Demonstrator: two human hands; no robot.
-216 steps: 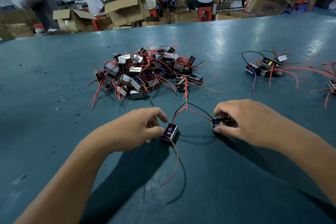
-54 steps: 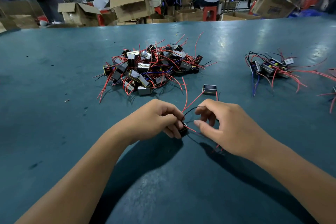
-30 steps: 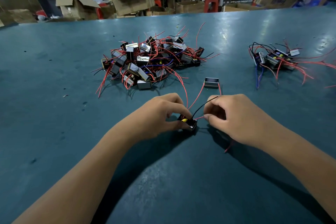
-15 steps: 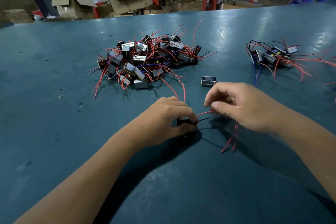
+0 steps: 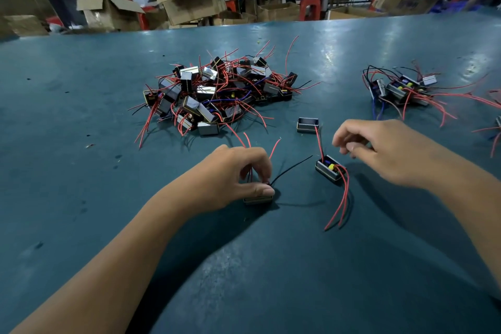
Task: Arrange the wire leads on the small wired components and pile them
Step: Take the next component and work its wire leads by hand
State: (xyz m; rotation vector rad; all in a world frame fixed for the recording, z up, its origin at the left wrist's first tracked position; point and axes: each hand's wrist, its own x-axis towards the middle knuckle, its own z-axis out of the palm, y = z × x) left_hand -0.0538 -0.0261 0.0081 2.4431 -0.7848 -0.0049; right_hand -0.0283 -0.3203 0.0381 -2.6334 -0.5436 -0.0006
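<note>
Red leads fan upward from the wired component [image 5: 257,198] pinched in the left hand [image 5: 233,173]. Right hand [image 5: 385,149], fingers loosely curled and empty, hovers beside second component [image 5: 329,169]; lead arranging underway, piling onto the heap [image 5: 217,95] next.

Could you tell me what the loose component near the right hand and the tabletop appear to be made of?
The component looks like a black plastic body banded in shiny metal, judging by its silvery glints, with red and black plastic-insulated leads. The tabletop seems a teal rubbery or vinyl mat: soft sheen, scuffs.
</note>
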